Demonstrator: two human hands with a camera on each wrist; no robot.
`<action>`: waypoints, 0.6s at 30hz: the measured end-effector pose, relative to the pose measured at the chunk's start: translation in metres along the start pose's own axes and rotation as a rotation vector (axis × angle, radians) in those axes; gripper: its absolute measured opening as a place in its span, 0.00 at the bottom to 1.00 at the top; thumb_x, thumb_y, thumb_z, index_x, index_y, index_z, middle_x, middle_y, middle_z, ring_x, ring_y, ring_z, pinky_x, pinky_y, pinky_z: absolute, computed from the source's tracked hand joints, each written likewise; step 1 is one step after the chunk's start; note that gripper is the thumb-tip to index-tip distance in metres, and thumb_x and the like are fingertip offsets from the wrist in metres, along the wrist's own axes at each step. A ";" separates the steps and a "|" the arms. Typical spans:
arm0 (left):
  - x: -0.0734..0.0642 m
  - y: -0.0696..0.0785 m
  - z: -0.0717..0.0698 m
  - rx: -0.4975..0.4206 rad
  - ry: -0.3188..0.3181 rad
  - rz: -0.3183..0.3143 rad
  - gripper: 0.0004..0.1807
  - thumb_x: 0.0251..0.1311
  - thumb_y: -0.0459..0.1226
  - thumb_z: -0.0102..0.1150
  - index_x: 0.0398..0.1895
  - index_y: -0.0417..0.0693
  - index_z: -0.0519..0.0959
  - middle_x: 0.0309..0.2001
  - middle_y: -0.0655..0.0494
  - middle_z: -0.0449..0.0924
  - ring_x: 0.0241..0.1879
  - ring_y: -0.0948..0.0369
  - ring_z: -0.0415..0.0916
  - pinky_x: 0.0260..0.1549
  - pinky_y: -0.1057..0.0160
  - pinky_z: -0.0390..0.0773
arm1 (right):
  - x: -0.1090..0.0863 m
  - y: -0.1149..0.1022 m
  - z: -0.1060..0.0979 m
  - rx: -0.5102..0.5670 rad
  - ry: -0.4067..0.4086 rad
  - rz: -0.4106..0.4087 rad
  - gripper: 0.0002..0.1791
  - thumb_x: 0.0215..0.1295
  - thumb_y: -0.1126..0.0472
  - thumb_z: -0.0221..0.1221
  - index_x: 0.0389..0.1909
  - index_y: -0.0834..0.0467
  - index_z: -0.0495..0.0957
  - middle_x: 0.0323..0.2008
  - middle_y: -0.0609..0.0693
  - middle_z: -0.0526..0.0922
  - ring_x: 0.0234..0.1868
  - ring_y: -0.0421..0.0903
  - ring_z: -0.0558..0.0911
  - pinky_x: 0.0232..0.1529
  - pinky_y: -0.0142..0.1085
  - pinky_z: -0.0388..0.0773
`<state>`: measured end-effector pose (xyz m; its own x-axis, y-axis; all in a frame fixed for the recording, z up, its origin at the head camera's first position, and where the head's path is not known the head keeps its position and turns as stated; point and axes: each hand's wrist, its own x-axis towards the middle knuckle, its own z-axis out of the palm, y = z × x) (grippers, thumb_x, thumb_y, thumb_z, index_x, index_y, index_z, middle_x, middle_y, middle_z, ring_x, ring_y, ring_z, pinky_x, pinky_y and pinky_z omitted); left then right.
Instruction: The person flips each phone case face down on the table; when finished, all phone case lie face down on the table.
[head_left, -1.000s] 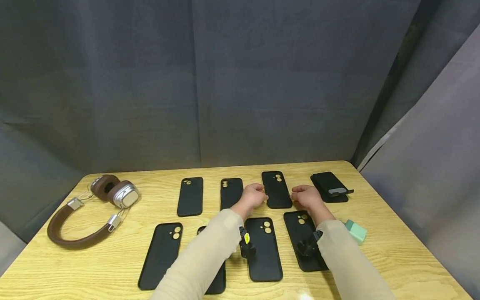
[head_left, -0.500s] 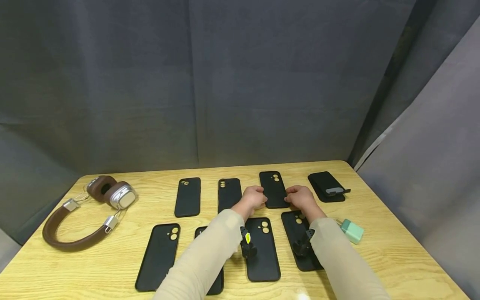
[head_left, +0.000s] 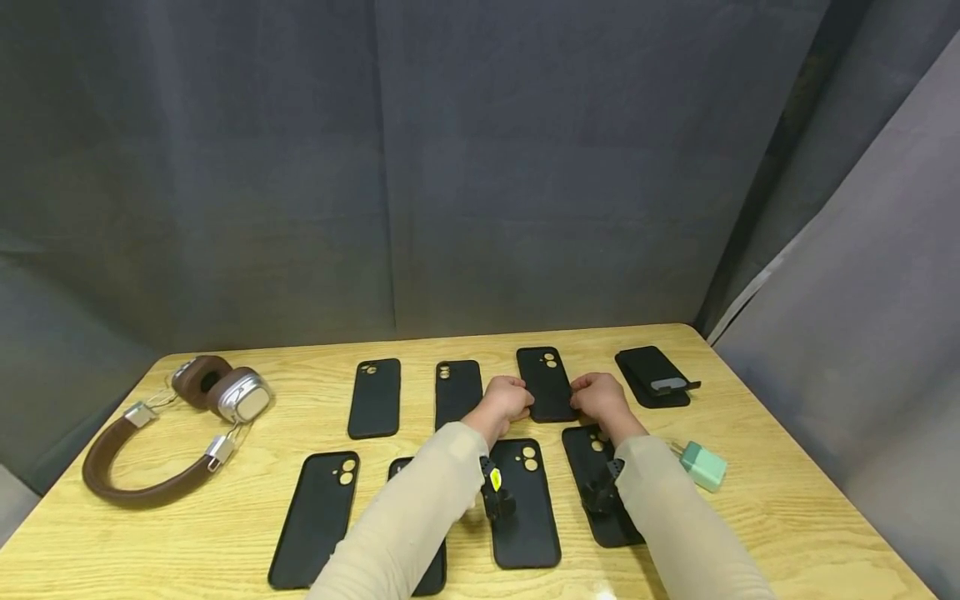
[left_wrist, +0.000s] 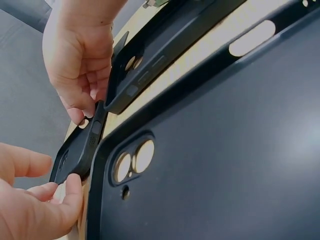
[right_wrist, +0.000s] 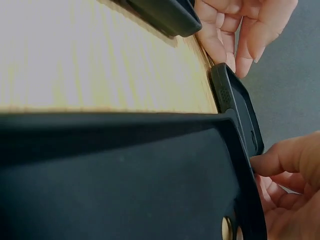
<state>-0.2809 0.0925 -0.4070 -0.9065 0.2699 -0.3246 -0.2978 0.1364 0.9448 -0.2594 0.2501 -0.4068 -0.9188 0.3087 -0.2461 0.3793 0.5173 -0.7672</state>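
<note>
A black phone case (head_left: 546, 385) with camera holes lies flat in the back row, its hollow side up. At its lower left edge my left hand (head_left: 507, 398) grips with thumb and fingertips; in the left wrist view the curled fingers (left_wrist: 74, 192) meet the case's rim (left_wrist: 82, 150). My right hand (head_left: 600, 396) pinches the opposite side, its thumb (right_wrist: 265, 162) on the edge in the right wrist view. Below my wrists lie two more black cases, one (head_left: 525, 500) under the left wrist camera and another (head_left: 588, 475) partly hidden by the right forearm.
More black cases lie to the left: two at the back (head_left: 375, 398) (head_left: 458, 390), one in front (head_left: 315, 517), and one mostly under my left sleeve. Brown headphones (head_left: 243, 396) rest at far left. A mint charger plug (head_left: 703, 467) and a black folded item (head_left: 654, 375) lie right.
My right hand has moved in from slightly apart to touch the case's right edge. The left hand has stayed beside the left edge. The case lies in much the same place.
</note>
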 end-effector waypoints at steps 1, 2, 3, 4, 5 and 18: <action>-0.001 0.000 -0.001 0.003 0.004 0.001 0.24 0.61 0.24 0.48 0.62 0.33 0.65 0.63 0.39 0.62 0.57 0.48 0.69 0.48 0.60 0.76 | 0.000 0.000 0.000 0.003 -0.001 0.002 0.18 0.58 0.71 0.54 0.50 0.65 0.74 0.47 0.62 0.75 0.40 0.53 0.77 0.37 0.54 0.75; -0.001 0.000 -0.001 0.005 0.007 -0.001 0.24 0.61 0.25 0.48 0.62 0.33 0.65 0.63 0.39 0.62 0.57 0.48 0.69 0.48 0.60 0.76 | 0.000 0.000 0.001 0.004 -0.002 0.004 0.17 0.58 0.71 0.54 0.50 0.65 0.74 0.46 0.62 0.75 0.39 0.53 0.77 0.36 0.54 0.75; -0.002 0.001 -0.002 0.003 0.010 -0.003 0.24 0.61 0.25 0.48 0.62 0.33 0.65 0.63 0.39 0.62 0.56 0.48 0.70 0.47 0.60 0.76 | -0.001 -0.001 0.001 0.006 -0.003 0.005 0.17 0.58 0.71 0.54 0.50 0.65 0.74 0.46 0.62 0.75 0.38 0.53 0.77 0.36 0.54 0.75; -0.002 0.001 -0.002 0.004 0.013 -0.003 0.24 0.60 0.25 0.48 0.62 0.33 0.65 0.63 0.39 0.62 0.55 0.48 0.70 0.47 0.60 0.76 | -0.001 -0.001 0.001 0.008 -0.003 0.007 0.17 0.57 0.71 0.54 0.50 0.65 0.74 0.46 0.62 0.75 0.37 0.53 0.78 0.35 0.53 0.75; -0.003 0.001 -0.003 0.004 0.014 -0.004 0.24 0.61 0.25 0.48 0.62 0.33 0.65 0.62 0.39 0.62 0.55 0.48 0.70 0.47 0.60 0.76 | -0.001 -0.001 0.001 0.009 -0.005 0.006 0.17 0.57 0.71 0.54 0.50 0.65 0.74 0.46 0.62 0.76 0.37 0.52 0.78 0.35 0.53 0.75; -0.004 0.006 -0.005 -0.068 0.003 0.007 0.26 0.61 0.27 0.48 0.65 0.34 0.62 0.63 0.39 0.62 0.51 0.49 0.74 0.45 0.59 0.77 | -0.002 -0.001 0.007 0.008 -0.016 -0.073 0.17 0.54 0.74 0.54 0.47 0.69 0.75 0.42 0.63 0.76 0.30 0.49 0.76 0.28 0.36 0.75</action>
<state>-0.2804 0.0878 -0.4001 -0.9095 0.2680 -0.3177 -0.3107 0.0696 0.9480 -0.2587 0.2434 -0.4097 -0.9456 0.2578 -0.1984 0.3103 0.5317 -0.7880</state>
